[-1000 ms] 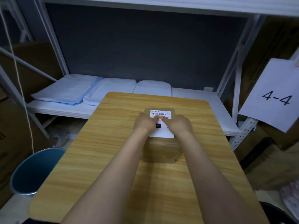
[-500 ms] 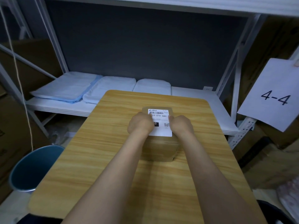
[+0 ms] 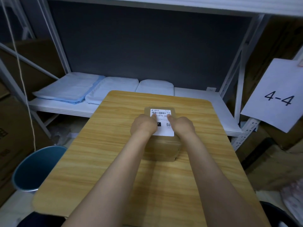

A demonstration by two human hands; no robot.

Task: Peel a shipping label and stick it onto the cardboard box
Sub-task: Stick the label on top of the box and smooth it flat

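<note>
A small brown cardboard box (image 3: 161, 149) stands on the wooden table (image 3: 114, 145), near its middle. A white shipping label (image 3: 164, 130) with a barcode and a QR code lies flat on the box's top. My left hand (image 3: 143, 126) rests on the label's left side and my right hand (image 3: 182, 126) on its right side. Both thumbs point forward and press on the label just below the barcode. The other fingers are curled under, out of sight at the box's top edges.
A white metal shelf (image 3: 205, 102) behind the table holds folded white and blue cloths (image 3: 91, 90). A blue bin (image 3: 37, 167) stands on the floor to the left. A paper sign reading 4-4 (image 3: 277, 95) hangs at the right, with cardboard boxes around.
My hands slid apart from the label's middle to its sides. Now both thumbs have moved forward, up to the barcode. The box has stayed in place.
</note>
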